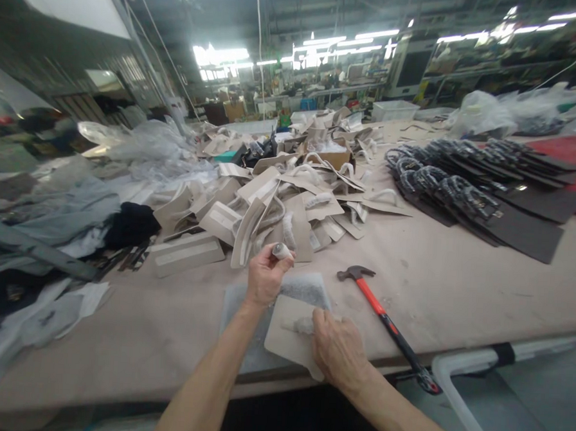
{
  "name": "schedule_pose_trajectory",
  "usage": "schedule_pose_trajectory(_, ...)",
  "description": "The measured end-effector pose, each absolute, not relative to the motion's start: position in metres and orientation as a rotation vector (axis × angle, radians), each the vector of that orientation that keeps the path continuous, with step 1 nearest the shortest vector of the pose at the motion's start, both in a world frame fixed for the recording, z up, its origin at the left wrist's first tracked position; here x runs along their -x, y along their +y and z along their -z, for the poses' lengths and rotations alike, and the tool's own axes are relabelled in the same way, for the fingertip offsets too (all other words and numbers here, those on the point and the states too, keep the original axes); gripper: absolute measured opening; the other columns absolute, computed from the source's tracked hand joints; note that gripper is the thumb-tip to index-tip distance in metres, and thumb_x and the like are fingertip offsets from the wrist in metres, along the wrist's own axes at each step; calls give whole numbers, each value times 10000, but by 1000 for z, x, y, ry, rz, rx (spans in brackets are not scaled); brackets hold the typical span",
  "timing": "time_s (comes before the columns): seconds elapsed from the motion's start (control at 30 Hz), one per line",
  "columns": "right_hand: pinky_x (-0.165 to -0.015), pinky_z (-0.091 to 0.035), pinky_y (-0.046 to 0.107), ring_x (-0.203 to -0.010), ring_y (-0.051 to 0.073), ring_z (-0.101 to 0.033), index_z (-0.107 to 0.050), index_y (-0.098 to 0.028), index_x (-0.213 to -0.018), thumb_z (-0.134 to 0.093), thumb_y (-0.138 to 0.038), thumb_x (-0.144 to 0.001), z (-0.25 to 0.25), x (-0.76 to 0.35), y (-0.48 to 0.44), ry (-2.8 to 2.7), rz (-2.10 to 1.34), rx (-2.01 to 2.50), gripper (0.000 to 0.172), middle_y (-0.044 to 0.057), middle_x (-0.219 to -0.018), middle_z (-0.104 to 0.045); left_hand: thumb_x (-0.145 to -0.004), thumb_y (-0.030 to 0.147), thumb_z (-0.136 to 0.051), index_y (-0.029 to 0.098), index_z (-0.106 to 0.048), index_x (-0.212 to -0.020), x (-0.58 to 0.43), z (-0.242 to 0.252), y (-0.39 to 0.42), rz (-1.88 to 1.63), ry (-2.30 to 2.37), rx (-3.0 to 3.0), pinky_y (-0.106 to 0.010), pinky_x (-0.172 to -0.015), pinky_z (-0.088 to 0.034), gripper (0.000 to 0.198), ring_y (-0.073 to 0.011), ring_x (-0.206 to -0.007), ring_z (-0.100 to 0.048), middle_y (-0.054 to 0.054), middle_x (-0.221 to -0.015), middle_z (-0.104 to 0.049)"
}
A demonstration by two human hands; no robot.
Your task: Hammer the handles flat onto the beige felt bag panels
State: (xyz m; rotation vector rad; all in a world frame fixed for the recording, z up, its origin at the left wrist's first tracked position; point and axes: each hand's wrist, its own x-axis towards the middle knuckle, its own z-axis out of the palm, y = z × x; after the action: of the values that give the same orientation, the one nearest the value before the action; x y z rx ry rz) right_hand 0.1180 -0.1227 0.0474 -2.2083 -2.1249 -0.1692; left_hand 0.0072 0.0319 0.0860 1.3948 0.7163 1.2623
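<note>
My left hand [264,277] is closed around a small whitish cylinder with a dark round end [280,250]; its exact kind does not show. Lower and to the right, my right hand [338,344] grips the right side of a beige panel [284,345]. A plastic-wrapped handle [303,325] lies across this panel and runs under my right fingers. Beneath the panel is a translucent grey board [233,341] on the table. To the right rests a claw hammer [371,296] with a red and black grip, its head pointing away, touched by neither hand.
Beyond my hands spreads a heap of beige panels with handles [288,203]. Dark panels with wrapped handles [492,194] lie in rows at the right. Plastic bags and dark cloth [133,227] crowd the left. A pale bent tube [463,366] stands by the table's front edge.
</note>
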Motion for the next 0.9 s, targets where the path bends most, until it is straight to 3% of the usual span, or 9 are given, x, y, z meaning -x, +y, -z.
schedule_pose_trajectory(0.17, -583, -387, 315, -736, 234, -699, -541, -135, -1115, -435, -131, -926, -48, -122, -124, -1802, -98, 2445, 216, 102, -880, -694, -761, 265, -769, 164, -681, -958, -7, -71, 9, -1165, 730, -1485, -254, -742, -537, 239, -165, -802, -676, -44, -889, -738)
schedule_pose_trajectory(0.37, -803, -518, 400, -998, 312, -703, -390, -110, -1444, -497, -372, -992, -38, -108, -126, -1507, -518, 2378, 533, 147, -1056, -723, -752, 273, -736, 172, -688, -934, -16, -28, -4, -981, 806, -1446, -261, -735, -517, 213, -176, -796, -669, -40, -879, -734)
schedule_pose_trajectory(0.5, -873, -527, 420, -1088, 306, -675, -426, -150, -1448, -456, -322, -1012, -26, -102, -124, -1576, -616, 2287, 470, 139, -1223, -680, -754, 251, -694, 161, -690, -920, -22, -3, -4, -906, 778, -1478, -264, -749, -505, 189, -177, -801, -659, -46, -878, -733)
schedule_pose_trajectory(0.67, -825, -532, 417, -1042, 311, -690, -465, -128, -1416, -399, -321, -1027, -23, -108, -127, -1669, -616, 2271, 438, 154, -1197, -687, -776, 252, -686, 159, -678, -948, -25, 16, -4, -861, 715, -1434, -264, -761, -499, 195, -177, -814, -651, -51, -911, -734)
schedule_pose_trajectory(0.8, -799, -521, 413, -964, 324, -712, -564, -122, -1297, -396, -378, -1027, -25, -115, -133, -1771, -685, 2223, 408, 151, -1034, -736, -784, 287, -701, 161, -658, -956, -24, 19, -4, -830, 720, -1384, -272, -757, -509, 218, -184, -814, -655, -57, -920, -738)
schedule_pose_trajectory(0.9, -818, -514, 429, -984, 338, -707, -534, -114, -1350, -415, -412, -1015, -23, -118, -137, -1749, -703, 2192, 465, 166, -1047, -735, -780, 308, -709, 163, -650, -956, -24, 16, -4, -830, 743, -1387, -274, -763, -515, 235, -190, -824, -669, -62, -927, -748)
